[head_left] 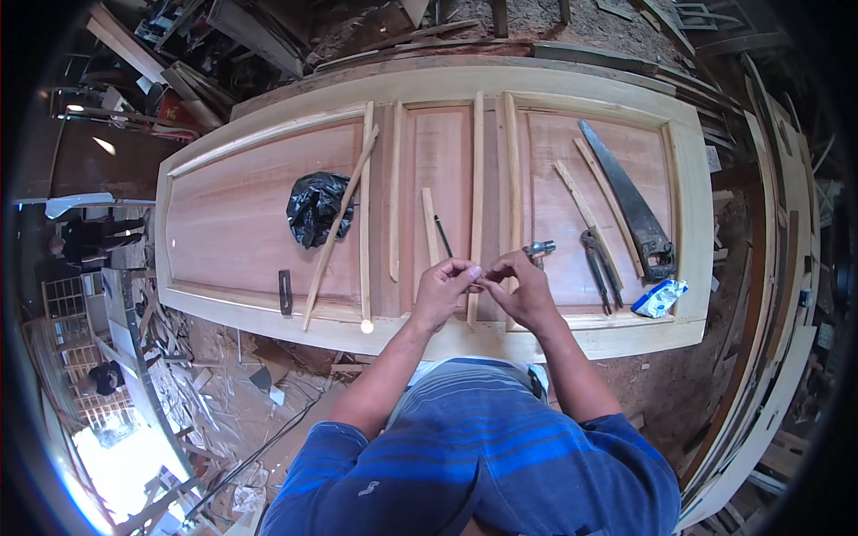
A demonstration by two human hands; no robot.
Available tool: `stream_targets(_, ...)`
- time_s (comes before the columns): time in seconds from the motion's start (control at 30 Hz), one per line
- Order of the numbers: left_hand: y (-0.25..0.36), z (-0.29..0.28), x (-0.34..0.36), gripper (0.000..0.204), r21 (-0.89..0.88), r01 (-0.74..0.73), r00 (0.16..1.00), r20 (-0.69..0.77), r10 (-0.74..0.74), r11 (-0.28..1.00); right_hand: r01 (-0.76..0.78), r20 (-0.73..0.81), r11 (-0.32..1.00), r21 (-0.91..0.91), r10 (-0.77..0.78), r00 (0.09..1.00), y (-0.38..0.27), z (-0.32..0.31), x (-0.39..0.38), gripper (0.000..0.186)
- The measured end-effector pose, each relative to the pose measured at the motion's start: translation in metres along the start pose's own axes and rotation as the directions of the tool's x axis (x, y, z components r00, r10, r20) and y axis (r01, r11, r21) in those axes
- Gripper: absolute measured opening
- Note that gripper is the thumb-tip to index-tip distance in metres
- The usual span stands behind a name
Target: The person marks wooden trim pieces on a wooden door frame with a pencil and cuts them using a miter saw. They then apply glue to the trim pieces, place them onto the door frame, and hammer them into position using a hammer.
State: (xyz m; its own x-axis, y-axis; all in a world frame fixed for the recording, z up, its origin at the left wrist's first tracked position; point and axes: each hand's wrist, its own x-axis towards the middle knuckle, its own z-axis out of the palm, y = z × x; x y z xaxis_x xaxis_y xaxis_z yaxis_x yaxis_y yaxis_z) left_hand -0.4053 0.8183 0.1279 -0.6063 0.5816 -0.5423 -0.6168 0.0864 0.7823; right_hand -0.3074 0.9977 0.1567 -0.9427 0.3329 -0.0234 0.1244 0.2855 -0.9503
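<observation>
The fingers (459, 266) of the left hand (435, 296) are drawn into a narrow pinch, tips meeting those of the right hand (531, 298) over the near middle of a panelled wooden door (435, 331). The right hand's thumb and forefinger bend in toward that pinch; whether they are fully closed, I cannot tell. Anything between the tips is too small to make out.

A long pale strip (477, 179) runs away from the person along the door and passes beneath the meeting hands. Just beside the right hand shows a metal hammer head (542, 247); its handle is hard to make out. Beyond the left hand, a thin black rod (443, 236) lies slanted beside a short wooden strip (430, 219).

Farther left, a crumpled black plastic bag (313, 207) lies on the door, with a slanting loose strip (334, 230) across its right side. A dark slotted metal piece (285, 293) rests near the door's front edge.

On the right-hand panel, black pincers (595, 257) lie with their handles toward the person, beside two slim wooden strips (583, 205). Next to these lies a handsaw (623, 194), handle nearest the person, and just below that handle a blue and white packet (660, 300). Scraps of wood litter the floor (234, 402) at left.
</observation>
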Motion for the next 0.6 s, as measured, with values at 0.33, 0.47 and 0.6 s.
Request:
stream_targets(0.33, 0.078, -0.133, 0.159, 0.029, 0.198, -0.487, 0.724, -0.453, 0.52, 0.85, -0.572, -0.433, 0.681, -0.457, 0.391, 0.812, 0.082, -0.015, -0.117, 0.055)
stream_targets(0.47, 0.111, -0.138, 0.227, 0.025, 0.329, -0.522, 0.631, -0.471, 0.616, 0.787, -0.565, -0.33, 0.56, -0.606, 0.469, 0.819, 0.074, -0.005, -0.109, 0.051)
stream_targets(0.6, 0.127, -0.125, 0.266, 0.022, 0.524, -0.411, 0.572, -0.489, 0.658, 0.746, -0.556, -0.522, 0.697, -0.452, 0.299, 0.799, 0.08, -0.004, -0.111, 0.039)
